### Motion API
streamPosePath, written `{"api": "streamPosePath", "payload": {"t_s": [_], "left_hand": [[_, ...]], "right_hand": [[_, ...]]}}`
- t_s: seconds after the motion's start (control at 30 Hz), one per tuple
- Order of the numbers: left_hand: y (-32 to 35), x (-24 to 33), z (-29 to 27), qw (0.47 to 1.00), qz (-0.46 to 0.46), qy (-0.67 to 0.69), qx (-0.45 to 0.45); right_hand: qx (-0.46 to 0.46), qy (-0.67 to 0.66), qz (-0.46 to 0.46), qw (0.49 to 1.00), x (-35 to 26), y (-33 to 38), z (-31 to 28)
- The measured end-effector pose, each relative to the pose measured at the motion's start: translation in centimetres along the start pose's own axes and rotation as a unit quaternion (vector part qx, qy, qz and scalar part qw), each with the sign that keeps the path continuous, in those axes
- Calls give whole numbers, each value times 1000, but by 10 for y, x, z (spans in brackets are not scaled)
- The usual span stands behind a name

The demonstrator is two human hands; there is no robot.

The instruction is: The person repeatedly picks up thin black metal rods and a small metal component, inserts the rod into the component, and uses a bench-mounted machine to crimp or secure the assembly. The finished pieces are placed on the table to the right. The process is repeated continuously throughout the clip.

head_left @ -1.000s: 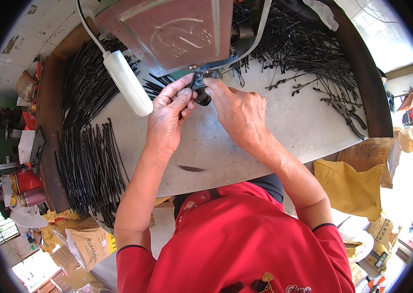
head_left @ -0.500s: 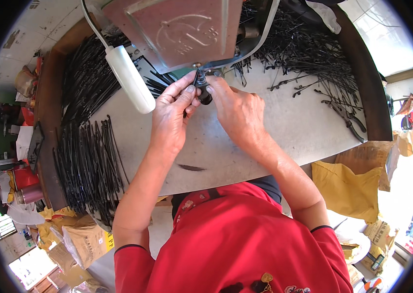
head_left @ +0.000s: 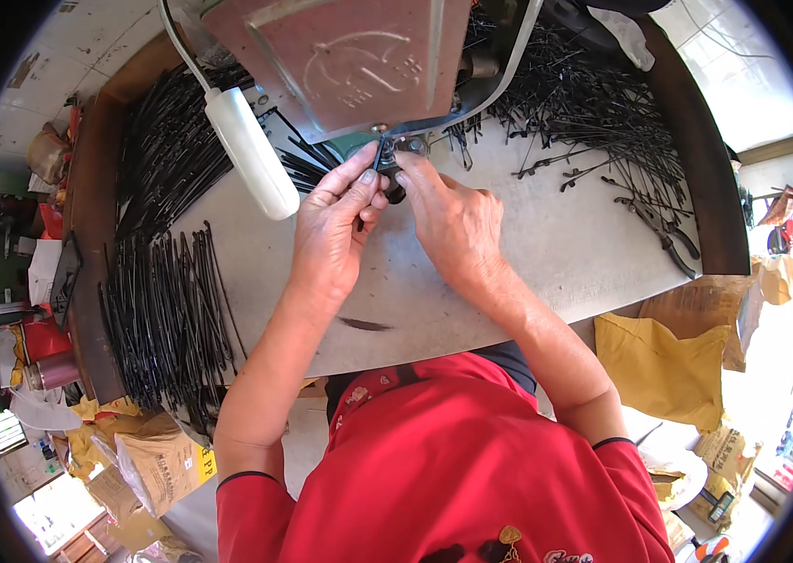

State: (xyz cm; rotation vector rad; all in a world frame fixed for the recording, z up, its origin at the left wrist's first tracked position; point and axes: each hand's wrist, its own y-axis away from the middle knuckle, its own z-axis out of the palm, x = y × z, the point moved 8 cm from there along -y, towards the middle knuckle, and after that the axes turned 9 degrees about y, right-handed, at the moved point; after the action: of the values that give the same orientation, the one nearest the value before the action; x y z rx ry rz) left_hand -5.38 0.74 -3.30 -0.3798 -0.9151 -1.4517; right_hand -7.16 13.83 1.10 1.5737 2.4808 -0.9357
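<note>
My left hand (head_left: 329, 230) is closed, with thumb and fingertips pinching a thin black umbrella rib (head_left: 378, 156) at the machine's small metal fixture (head_left: 397, 192). Just right of it, my right hand (head_left: 457, 223) has its fingers curled against the same fixture. Whatever those right fingertips grip is hidden behind the hand. Above both hands hangs the machine's reddish cover (head_left: 340, 70), embossed with an umbrella shape. A few more black ribs (head_left: 307, 164) fan out behind my left hand.
A white lamp (head_left: 251, 155) hangs left of my hands. Black ribs lie bundled at the left (head_left: 166, 319) and heaped, tangled, at the far right (head_left: 593, 103). Pliers (head_left: 664, 235) rest near the metal table's (head_left: 528, 263) right side. A dark raised rim (head_left: 701, 159) borders it.
The whole view has shifted slightly. Both hands stay at the fixture; the right fingers have moved a little, and the left hand keeps its pinch on the umbrella rib.
</note>
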Motion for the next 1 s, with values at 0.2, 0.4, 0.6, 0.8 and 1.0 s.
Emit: {"api": "streamPosePath", "payload": {"t_s": [0.2,0.4,0.6,0.8,1.0], "left_hand": [[3,1,3,1000,14,-16,7],[4,4,5,999,17,-35,7],[2,-6,2,998,-24,62,-2],[3,-10,2,995,-25,91,17],[6,-10,4,997,-2,79,27]], "right_hand": [[-1,-1,-4,1000,0,0,-1],[-9,14,-7,1000,-1,-3,-2],[-15,5,8,1000,-2,0,1],[-15,7,0,1000,-3,-2,1],[-24,6,1,1000,-3,-3,0]]}}
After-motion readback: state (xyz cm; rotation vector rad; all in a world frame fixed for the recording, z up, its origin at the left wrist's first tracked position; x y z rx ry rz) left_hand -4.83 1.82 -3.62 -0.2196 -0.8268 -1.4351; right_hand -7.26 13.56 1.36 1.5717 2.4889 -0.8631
